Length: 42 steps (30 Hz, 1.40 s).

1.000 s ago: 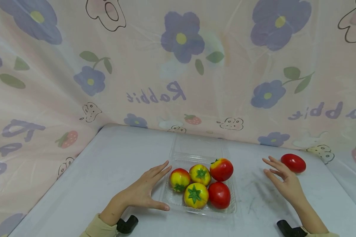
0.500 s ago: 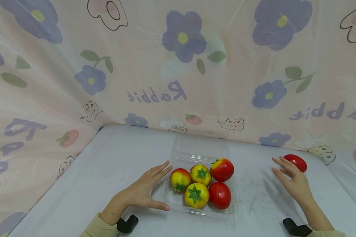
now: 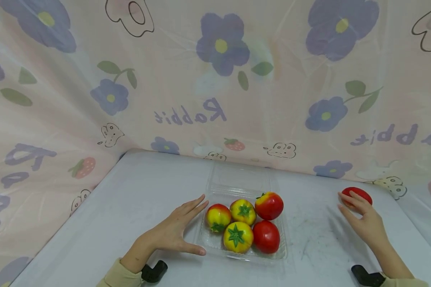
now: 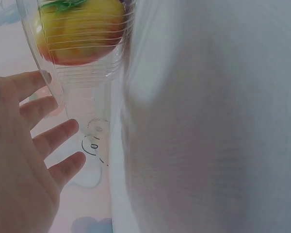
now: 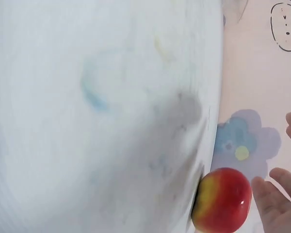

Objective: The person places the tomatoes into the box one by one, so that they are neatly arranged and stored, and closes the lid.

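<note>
nearest you: beige sleeves (image 3: 117,274), with a black wrist fitting (image 3: 154,272) at each.

your left hand (image 3: 172,230): fingers and thumb spread wide, holding nothing; just beside the container's left wall, contact cannot be told.

clear plastic container (image 3: 211,240), one, mid-bench, five pieces inside. front: yellow fruit (image 3: 238,239) with green star-shaped top; plain red fruit (image 3: 266,237) to its right. behind these: red-and-yellow fruit (image 3: 218,216) at left, green top tilted toward you; smaller yellow fruit (image 3: 243,212) at centre; red-topped fruit (image 3: 269,206) at right, highest of the five.

your right hand (image 3: 369,225): fingers slightly bent, thumb apart, gripping nothing.

loose fruit (image 3: 360,194), one, red with a yellow flank in the right wrist view: on the bench (image 3: 154,179) at far right, just beyond your right fingers, partly hidden by them; contact cannot be told.

clear lid (image 3: 241,176): laid back behind the container.

farthest: pale pink cloth (image 3: 273,107), printed with purple flowers and mirrored lettering.
</note>
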{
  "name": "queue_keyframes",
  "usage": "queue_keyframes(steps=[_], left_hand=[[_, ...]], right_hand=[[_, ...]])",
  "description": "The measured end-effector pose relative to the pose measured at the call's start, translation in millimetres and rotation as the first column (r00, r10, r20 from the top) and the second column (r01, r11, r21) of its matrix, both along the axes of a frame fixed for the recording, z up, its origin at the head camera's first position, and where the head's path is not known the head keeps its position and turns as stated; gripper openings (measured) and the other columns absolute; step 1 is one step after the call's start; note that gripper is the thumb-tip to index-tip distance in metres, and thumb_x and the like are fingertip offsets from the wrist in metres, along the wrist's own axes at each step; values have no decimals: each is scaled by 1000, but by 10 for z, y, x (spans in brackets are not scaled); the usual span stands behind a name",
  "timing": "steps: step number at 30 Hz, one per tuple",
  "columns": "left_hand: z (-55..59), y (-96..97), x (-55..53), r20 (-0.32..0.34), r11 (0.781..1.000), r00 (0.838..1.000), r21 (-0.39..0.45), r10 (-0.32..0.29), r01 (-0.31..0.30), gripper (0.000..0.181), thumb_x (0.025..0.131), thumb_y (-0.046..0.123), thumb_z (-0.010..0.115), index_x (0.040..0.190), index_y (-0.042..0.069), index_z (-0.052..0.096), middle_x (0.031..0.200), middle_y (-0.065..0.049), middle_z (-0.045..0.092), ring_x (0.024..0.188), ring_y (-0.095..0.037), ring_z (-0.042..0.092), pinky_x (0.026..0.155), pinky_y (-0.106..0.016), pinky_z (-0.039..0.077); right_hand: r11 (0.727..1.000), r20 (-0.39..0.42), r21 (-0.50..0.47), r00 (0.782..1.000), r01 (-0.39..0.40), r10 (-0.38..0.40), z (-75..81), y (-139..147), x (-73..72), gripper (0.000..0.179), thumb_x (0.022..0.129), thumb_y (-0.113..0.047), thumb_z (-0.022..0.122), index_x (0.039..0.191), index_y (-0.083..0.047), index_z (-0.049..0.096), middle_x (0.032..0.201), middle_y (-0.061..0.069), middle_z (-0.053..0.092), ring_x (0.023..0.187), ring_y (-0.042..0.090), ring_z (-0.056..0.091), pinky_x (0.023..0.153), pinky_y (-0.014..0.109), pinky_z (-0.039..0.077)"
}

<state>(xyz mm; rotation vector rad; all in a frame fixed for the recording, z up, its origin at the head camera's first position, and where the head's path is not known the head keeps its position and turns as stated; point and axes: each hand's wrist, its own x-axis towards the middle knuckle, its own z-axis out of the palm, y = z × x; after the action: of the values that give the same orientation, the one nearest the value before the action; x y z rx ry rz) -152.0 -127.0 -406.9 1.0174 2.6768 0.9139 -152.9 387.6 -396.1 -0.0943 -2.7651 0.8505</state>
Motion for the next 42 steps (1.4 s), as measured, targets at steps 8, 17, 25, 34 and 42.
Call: queue_keyframes(steps=[8,17,25,34,42], left_hand=[[8,2,-2,5,1000,1000,-1,-3,3,112,67,65,75,155,29,15,163,-2,8,145,-36,18,110,-67,21],[-8,-2,0,4,1000,1000,-2,2,-2,112,67,65,74,155,29,15,163,-1,8,145,-36,19,110,-68,21],[8,2,5,9,1000,1000,-2,3,-3,112,68,65,74,155,25,17,163,-2,8,145,-36,18,109,-68,22],[27,6,10,8,1000,1000,-6,5,-5,112,67,65,74,155,26,16,163,-2,9,145,-36,18,110,-67,21],[16,1,5,-2,1000,1000,-7,2,-2,112,67,66,74,155,27,16,163,-2,9,145,-36,18,110,-67,22]], right_hand=[[996,-68,74,997,-40,45,-38,158,-44,43,94,-13,59,131,8,51,142,39,31,126,65,25,85,81,27],[994,-94,108,995,-35,45,-54,263,-92,39,94,-12,58,125,12,53,139,40,33,124,62,28,81,80,33],[992,-67,123,998,18,-10,-73,297,-117,41,94,-10,57,129,9,51,140,41,30,122,63,28,79,78,36],[994,-42,97,998,41,-37,-88,353,-126,42,95,-10,54,132,9,49,142,42,25,126,64,22,83,80,32],[994,-23,92,998,55,-53,-82,378,-155,43,95,-11,54,132,10,47,142,43,23,127,64,20,85,80,31]])
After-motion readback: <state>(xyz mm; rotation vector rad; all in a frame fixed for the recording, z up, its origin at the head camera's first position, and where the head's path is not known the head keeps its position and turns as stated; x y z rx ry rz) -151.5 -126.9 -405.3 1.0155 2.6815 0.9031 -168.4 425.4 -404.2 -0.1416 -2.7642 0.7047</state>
